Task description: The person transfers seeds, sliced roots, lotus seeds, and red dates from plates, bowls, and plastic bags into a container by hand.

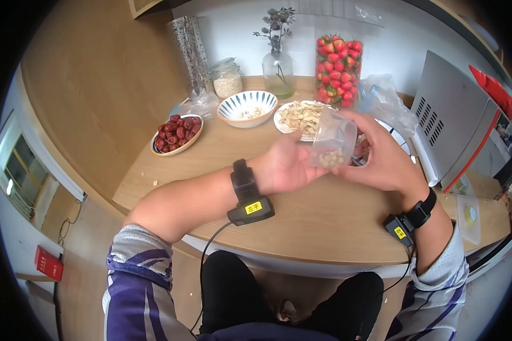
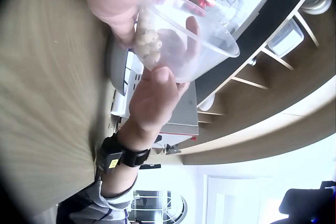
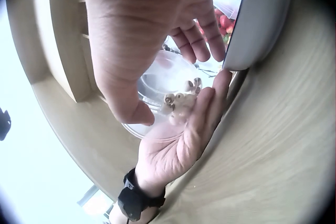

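In the head view, a clear plastic cup (image 1: 334,136) lies tilted between the two hands. Pale, round lotus seeds (image 1: 331,158) are gathered along its lower side. My right hand (image 1: 384,153) grips the cup from the right, thumb against its near side and fingers behind it. My left hand (image 1: 290,163) is palm up beneath the cup, its fingers extended along the underside. The right wrist view shows the seeds (image 3: 181,100) through the cup wall, above the left hand's fingers (image 3: 202,111).
Behind the hands stand a plate of dried pale slices (image 1: 301,118), a striped bowl (image 1: 247,109) with a few pale pieces, and a container of strawberries (image 1: 339,71). A bowl of red dates (image 1: 177,134) sits left. A silver microwave-like appliance (image 1: 446,119) stands right, near plastic bags (image 1: 388,102).
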{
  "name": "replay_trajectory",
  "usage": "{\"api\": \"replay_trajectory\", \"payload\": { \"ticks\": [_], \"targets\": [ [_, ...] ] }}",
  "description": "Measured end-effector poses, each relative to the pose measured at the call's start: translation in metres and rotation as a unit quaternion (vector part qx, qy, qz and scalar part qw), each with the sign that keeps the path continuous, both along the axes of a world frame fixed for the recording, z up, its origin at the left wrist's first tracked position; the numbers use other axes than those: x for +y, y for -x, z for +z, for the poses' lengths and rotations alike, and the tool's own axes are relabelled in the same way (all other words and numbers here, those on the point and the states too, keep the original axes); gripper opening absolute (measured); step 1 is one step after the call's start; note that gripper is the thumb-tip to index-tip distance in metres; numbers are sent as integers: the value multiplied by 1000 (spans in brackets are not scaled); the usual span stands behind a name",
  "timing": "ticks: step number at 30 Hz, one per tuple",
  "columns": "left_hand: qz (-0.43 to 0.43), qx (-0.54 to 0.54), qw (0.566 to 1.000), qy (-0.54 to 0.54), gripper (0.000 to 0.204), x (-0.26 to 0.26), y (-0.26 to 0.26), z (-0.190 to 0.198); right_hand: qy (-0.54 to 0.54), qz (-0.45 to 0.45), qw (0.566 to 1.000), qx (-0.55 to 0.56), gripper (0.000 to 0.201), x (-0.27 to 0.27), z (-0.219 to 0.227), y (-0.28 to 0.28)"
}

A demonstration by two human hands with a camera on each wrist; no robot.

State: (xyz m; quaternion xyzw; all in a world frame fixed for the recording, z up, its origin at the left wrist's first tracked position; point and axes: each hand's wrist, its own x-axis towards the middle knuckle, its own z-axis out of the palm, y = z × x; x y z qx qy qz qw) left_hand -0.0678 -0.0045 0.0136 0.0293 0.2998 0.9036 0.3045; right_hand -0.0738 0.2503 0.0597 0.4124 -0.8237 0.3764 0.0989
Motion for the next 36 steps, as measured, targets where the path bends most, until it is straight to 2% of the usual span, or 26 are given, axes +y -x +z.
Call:
{"api": "replay_trajectory", "payload": {
  "ticks": [5,8,11,14,17,20,23,26,29,30,31,32,33,35,36],
  "targets": [
    [33,40,996,71,61,11,-7,5,-1,-16,999,41,102,-7,-1,-9],
    [27,70,996,57,53,5,-3,-1,5,-33,999,32,100,-12,6,-19],
    [-67,49,993,-85,53,-5,8,-12,17,-34,999,22,98,-12,9,-26],
    [-81,50,989,-113,53,-7,13,-19,29,-29,999,36,98,-11,9,-26],
    [-150,-44,975,-160,50,-17,15,-17,47,-35,995,83,97,-12,5,-23],
    [-30,-49,993,-102,46,-12,16,-15,50,-42,993,100,96,-11,8,-24],
    [-20,-12,996,-83,44,-10,15,-15,51,-43,991,114,96,-12,9,-22],
    [8,-36,998,-51,41,-11,17,-12,67,-33,988,136,95,-14,5,-20],
    [147,45,986,62,40,3,9,-12,126,-29,972,196,93,-15,1,-10],
    [87,4,996,4,29,-5,15,-16,146,-31,966,211,92,-15,-3,-9],
    [26,-55,996,-61,23,-19,25,-24,144,-66,972,173,91,-13,-1,-14],
    [-6,-75,996,-56,17,-34,35,-29,133,-104,978,123,89,-11,7,-22],
    [-41,-88,994,-54,25,-41,46,-29,119,-144,979,81,88,-4,8,-32],
    [112,-81,988,66,34,-26,28,7,47,-162,986,1,84,11,6,-66],
    [144,-51,986,72,35,-28,31,12,42,-172,984,-29,84,19,6,-83]
  ]
}}
